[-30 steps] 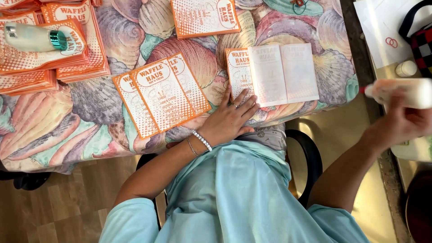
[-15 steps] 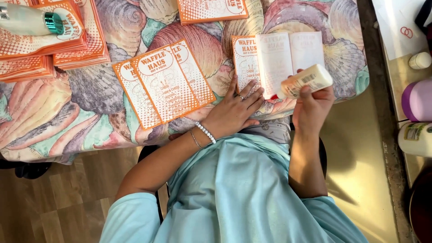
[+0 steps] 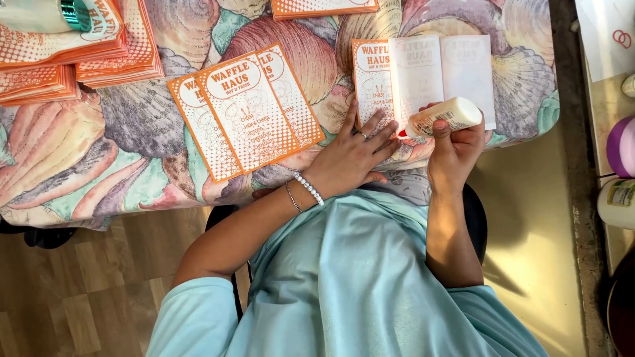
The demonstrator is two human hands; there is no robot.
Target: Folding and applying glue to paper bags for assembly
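Note:
My left hand [image 3: 354, 155] lies flat with fingers spread on the lower left corner of an open booklet [image 3: 442, 69], which has white pages and an orange cover. It wears a ring and two bracelets. My right hand [image 3: 456, 151] grips a white glue bottle [image 3: 444, 115], tilted on its side. The bottle's red tip [image 3: 401, 134] points left, close to my left fingertips and the booklet's lower edge. Both rest over a table covered in a shell-patterned cloth [image 3: 132, 132].
Orange printed leaflets [image 3: 248, 109] lie fanned to the left of my hand. Stacks of the same leaflets [image 3: 73, 49] sit at the upper left under a teal-capped bottle [image 3: 46, 13]. At the right stand a purple container [image 3: 622, 145] and a white bottle [image 3: 615, 201].
My right hand brought the glue bottle from the side surface at the right over to the open booklet and tipped its nozzle down near my left fingers. My left hand stayed put.

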